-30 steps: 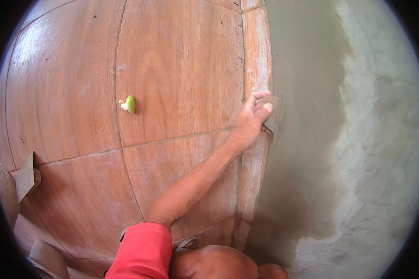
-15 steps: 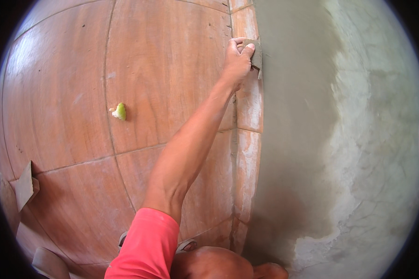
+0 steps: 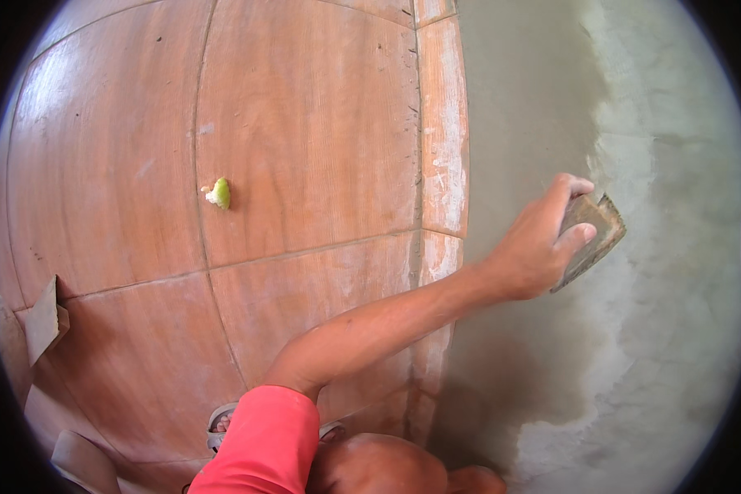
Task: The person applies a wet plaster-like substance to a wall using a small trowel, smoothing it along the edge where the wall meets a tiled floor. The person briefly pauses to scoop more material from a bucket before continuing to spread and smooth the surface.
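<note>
My left hand (image 3: 543, 243) is closed around a small flat float (image 3: 597, 235), thumb on the near side and fingers on the far side. The float is tilted, smeared with grey cement, and its handle is hidden by the fingers. It is over the smooth grey cement strip (image 3: 510, 140), near where the damp darker part meets the paler surface. Whether its face touches the cement I cannot tell. My right hand is not in view.
Wood-look brown tiles (image 3: 305, 148) lie left, ending in a narrow tile border (image 3: 443, 123) along the cement. A green-and-white scrap (image 3: 220, 193) rests on them. A grey angled plate (image 3: 45, 323) stands at the left edge. My sandalled foot (image 3: 222, 421) and knee (image 3: 379, 465) are below.
My left hand has swung from the far tile border rightward and nearer, out over the cement, still gripping the float. The view has shifted slightly.
</note>
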The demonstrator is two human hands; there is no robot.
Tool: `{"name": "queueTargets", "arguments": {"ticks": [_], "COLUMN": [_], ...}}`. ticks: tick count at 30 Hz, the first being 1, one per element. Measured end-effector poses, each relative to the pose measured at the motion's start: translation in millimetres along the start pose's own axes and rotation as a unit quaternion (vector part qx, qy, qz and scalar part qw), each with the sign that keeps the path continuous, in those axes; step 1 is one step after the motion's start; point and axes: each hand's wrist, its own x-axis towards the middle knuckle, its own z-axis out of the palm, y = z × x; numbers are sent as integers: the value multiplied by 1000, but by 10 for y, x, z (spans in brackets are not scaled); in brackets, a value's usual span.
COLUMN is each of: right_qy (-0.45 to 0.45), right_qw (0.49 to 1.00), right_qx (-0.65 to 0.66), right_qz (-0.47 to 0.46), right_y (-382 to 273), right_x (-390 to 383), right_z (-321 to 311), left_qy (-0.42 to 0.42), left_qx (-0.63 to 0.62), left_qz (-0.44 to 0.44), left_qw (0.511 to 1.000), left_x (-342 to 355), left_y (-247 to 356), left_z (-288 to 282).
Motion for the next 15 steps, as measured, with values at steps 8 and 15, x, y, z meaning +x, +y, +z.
{"name": "queueTargets", "arguments": {"ticks": [8,15], "right_qy": [30,-2], "right_qw": [999,998], "right_qx": [-26,-55], "right_qz": [31,-9], "right_y": [-34,227], "right_x": [-72,-325], "right_z": [127,192], "left_qy": [119,229], "left_qx": [-172,-331], "left_qz": [-198,-214], "left_qw": [958,890], "left_x": [-706,-1274], "left_y": [-432,-445], "left_z": [-626,-1034]}}
